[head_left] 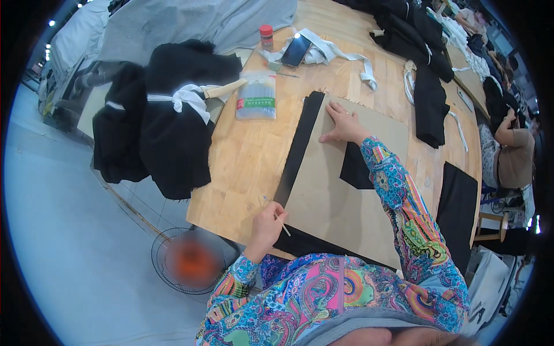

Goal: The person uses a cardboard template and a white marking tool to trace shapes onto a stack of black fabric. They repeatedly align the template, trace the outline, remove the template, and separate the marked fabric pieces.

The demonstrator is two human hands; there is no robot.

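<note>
My left hand (pixel 268 226) is closed round a slim white marking pencil (pixel 283 225) at the near left corner of the work. A large tan card pattern (pixel 323 196) lies over black cloth (pixel 302 138). The cloth shows as a strip along the card's left side and near edge, and through a cut-out in the card. My right hand (pixel 344 124) rests near the card's far end, its fingers spread and pressing flat. It holds nothing.
Bundles of black cloth (pixel 173 132) tied with white strips hang over the table's left edge. A plastic pack (pixel 257 97), a red-capped bottle (pixel 266 37) and a phone (pixel 295 51) lie beyond. More black cloth (pixel 430 109) is at right; a fan (pixel 193 259) stands below.
</note>
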